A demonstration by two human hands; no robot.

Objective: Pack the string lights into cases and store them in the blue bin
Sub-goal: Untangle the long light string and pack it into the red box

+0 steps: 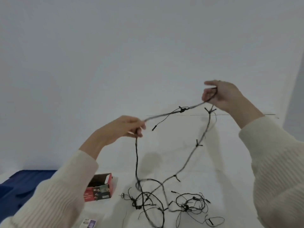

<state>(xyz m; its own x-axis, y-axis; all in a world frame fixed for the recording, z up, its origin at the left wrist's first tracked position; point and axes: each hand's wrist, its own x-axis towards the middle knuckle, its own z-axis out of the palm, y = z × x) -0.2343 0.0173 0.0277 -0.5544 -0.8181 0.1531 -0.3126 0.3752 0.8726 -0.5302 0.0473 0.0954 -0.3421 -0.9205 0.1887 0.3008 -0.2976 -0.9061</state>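
Observation:
A dark string of lights (pixel 201 139) is lifted above a white table (pixel 213 170), with the rest of it lying in a tangle (pixel 164 201) on the surface. My left hand (pixel 126 127) grips the wire at mid-height. My right hand (pixel 222 94) is raised higher to the right and pinches a loop of the same wire. The span between both hands is taut and blurred. An open red case (pixel 100 186) stands on the table below my left forearm, with something dark inside. The blue bin (pixel 19 186) sits at the left edge, partly hidden by my sleeve.
A small printed card or another case (pixel 88 223) lies at the table's near edge, cut off by the frame. A plain white wall fills the background. The table's far edge runs behind my right hand.

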